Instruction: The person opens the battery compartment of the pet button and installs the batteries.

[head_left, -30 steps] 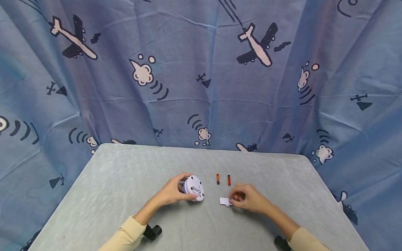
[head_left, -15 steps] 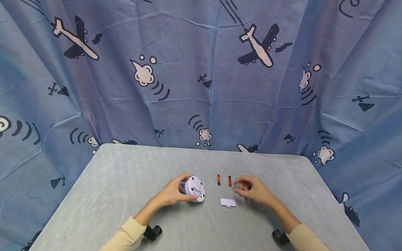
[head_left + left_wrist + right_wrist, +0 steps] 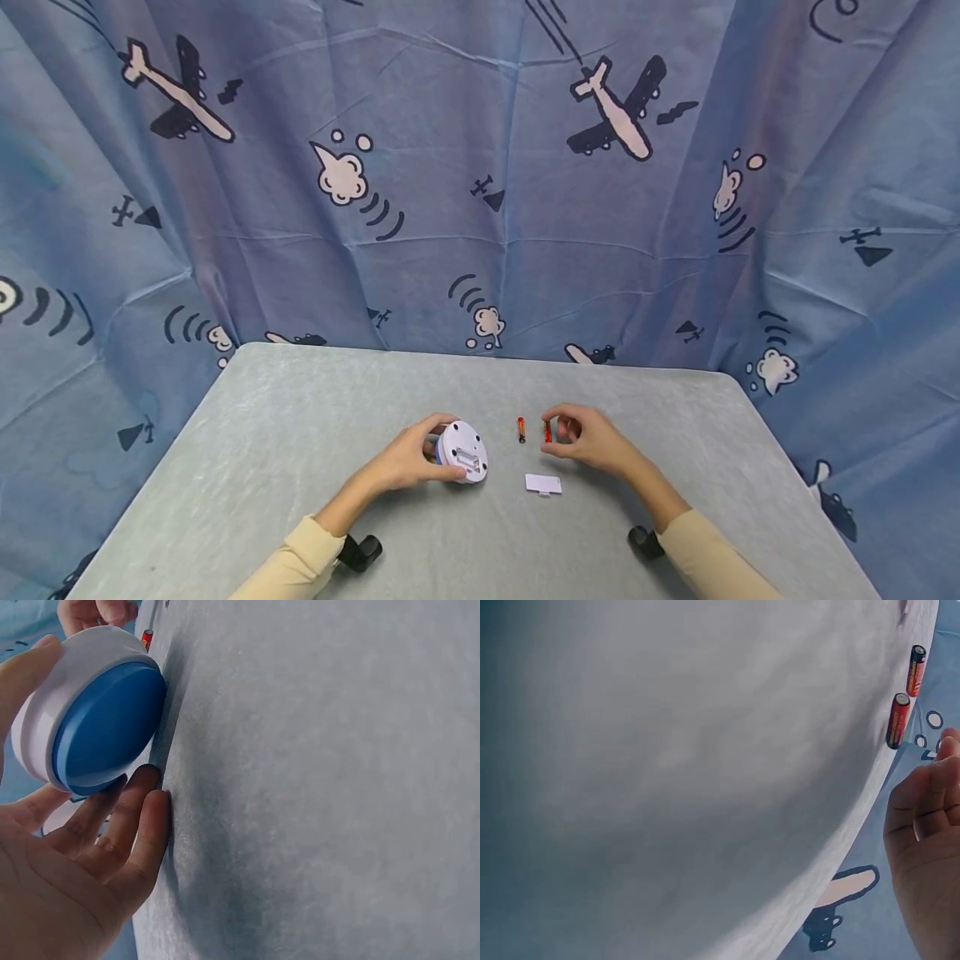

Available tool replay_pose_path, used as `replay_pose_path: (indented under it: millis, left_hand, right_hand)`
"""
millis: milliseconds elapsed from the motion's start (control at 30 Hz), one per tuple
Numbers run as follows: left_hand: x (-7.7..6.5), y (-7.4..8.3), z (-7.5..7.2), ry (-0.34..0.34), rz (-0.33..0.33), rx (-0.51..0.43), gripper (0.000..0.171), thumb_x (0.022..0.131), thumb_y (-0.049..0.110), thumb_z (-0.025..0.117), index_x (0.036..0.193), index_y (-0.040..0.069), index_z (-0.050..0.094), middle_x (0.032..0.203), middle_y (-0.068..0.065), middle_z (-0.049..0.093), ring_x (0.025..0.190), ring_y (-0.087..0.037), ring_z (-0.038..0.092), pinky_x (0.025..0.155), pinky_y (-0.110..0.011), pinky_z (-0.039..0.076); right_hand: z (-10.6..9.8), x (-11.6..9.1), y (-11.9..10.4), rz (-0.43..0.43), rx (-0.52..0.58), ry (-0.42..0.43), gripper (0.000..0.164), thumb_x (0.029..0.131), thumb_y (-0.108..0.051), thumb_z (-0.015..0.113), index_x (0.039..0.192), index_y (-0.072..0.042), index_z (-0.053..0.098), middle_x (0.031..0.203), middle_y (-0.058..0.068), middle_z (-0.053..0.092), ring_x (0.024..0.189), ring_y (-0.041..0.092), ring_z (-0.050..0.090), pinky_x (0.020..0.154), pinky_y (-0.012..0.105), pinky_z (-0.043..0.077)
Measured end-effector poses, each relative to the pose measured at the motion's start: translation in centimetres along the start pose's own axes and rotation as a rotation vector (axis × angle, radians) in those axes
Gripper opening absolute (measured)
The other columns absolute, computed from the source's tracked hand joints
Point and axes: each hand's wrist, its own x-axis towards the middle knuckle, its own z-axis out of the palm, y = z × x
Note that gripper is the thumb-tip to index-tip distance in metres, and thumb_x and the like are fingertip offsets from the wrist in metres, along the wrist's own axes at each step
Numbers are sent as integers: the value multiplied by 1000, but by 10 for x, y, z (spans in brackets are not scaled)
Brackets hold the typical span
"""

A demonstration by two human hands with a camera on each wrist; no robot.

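Note:
My left hand (image 3: 412,454) grips a round white device (image 3: 463,452) by its rim, thumb on one side and fingers on the other. Its back, with an uncovered battery compartment, tilts up toward the head camera. The left wrist view shows its blue dome (image 3: 112,724) from beneath. Over the right-hand red battery (image 3: 548,432), my right hand (image 3: 592,437) has thumb and forefinger spread at its two ends. In the right wrist view this battery (image 3: 898,721) shows apart from the fingers (image 3: 922,799). A second red battery (image 3: 521,430) lies to its left.
A white battery cover (image 3: 543,484) with a small tab lies on the grey table (image 3: 315,400), nearer me than the batteries. A blue curtain (image 3: 420,208) printed with airplanes hangs behind the table's far edge. Black wrist-camera mounts (image 3: 360,552) sit under both forearms.
My right hand has let go of the battery cover and moved up and left to the right-hand battery. The left hand keeps holding the device in nearly the same place.

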Motion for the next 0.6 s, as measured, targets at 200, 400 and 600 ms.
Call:
replay_pose_path:
  millis: [200,400,600]
  left_hand:
    - [-1,0,-1,-1,-1,17,71,81,16,88,140,3,52,114,-9,61,90,-19,66,74,-32,53]
    - [-1,-1,-2,1,4,25,72,80,16,89,141,3,52,115,-9,61,90,-18,65,76,-32,53]
    - [-1,2,-3,5,26,27,72,80,15,89,140,1,52,116,-10,61,89,-18,66,75,-31,53]
  right_hand:
    - [5,19,-2,25,-51,-29,53,78,-31,91,119,-6,69,81,3,58,65,12,49,58,27,42]
    - [11,29,1,23,-78,-42,57,74,-29,93,119,-4,69,80,1,56,70,14,50,62,29,42]
    - [15,37,-1,30,-98,-56,58,71,-31,95,118,-5,72,75,-2,54,68,12,48,61,29,40]
